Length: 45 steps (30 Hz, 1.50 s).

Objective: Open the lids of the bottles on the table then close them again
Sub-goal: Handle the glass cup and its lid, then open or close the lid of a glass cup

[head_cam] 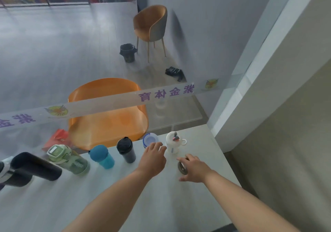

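Several bottles stand in a row along the far edge of the white table (107, 196): a black flask (35, 167), a green bottle (69, 159), a teal bottle (103, 157), a black tumbler (126, 151), a clear bottle with a blue rim (150, 139) and a white bottle with a side handle (172, 140). My left hand (153, 159) reaches between the blue-rimmed and white bottles, fingers apart, hiding the clear bottle's body. My right hand (194, 169) curls around a dark round lid (182, 167) held on edge just above the table.
A glass partition with a frosted printed strip (161, 95) runs along the table's far edge. Behind it are an orange chair (107, 113), a second chair (152, 25) and a black bin (127, 52). A beige wall (286, 106) bounds the table on the right.
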Each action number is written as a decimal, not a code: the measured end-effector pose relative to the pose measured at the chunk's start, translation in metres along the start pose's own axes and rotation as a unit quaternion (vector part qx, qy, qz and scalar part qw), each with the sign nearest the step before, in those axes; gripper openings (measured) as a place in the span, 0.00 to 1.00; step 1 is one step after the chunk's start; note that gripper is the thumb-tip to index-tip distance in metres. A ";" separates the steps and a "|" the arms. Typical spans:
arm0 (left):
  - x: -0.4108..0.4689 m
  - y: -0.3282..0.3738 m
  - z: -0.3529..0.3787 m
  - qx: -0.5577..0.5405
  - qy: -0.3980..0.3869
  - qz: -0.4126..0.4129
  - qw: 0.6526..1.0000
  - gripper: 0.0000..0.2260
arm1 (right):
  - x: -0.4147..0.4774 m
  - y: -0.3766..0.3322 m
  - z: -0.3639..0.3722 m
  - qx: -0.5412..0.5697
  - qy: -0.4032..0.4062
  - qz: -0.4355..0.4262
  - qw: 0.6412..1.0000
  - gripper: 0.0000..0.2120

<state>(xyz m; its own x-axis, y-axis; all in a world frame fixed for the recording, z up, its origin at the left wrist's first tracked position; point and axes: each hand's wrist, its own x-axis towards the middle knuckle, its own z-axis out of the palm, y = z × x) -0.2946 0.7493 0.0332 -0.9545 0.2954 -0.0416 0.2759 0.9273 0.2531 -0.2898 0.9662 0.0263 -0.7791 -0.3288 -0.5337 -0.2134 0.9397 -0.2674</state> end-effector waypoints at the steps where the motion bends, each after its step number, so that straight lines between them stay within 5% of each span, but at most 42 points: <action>1: 0.000 0.002 -0.001 -0.004 -0.001 0.005 1.000 0.17 | -0.002 0.001 0.004 -0.013 -0.006 -0.003 1.000 0.40; 13: 0.054 0.041 0.006 -0.030 0.000 0.007 1.000 0.22 | 0.021 0.053 -0.022 0.014 0.006 0.017 1.000 0.34; 24: 0.114 0.077 0.033 -0.006 -0.074 -0.130 0.989 0.24 | 0.067 0.137 -0.078 0.029 0.021 0.001 0.999 0.34; 45: 0.120 0.075 0.039 0.000 -0.136 -0.190 0.972 0.21 | 0.126 0.128 -0.112 -0.008 -0.014 -0.035 0.999 0.36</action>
<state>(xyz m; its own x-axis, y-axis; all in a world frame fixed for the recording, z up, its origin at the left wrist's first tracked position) -0.3835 0.8635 0.0097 -0.9220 -0.0189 -0.3866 -0.0912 0.9813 0.1694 -0.4810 1.0553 0.0144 -0.7454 -0.3957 -0.5364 -0.2764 0.9158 -0.2915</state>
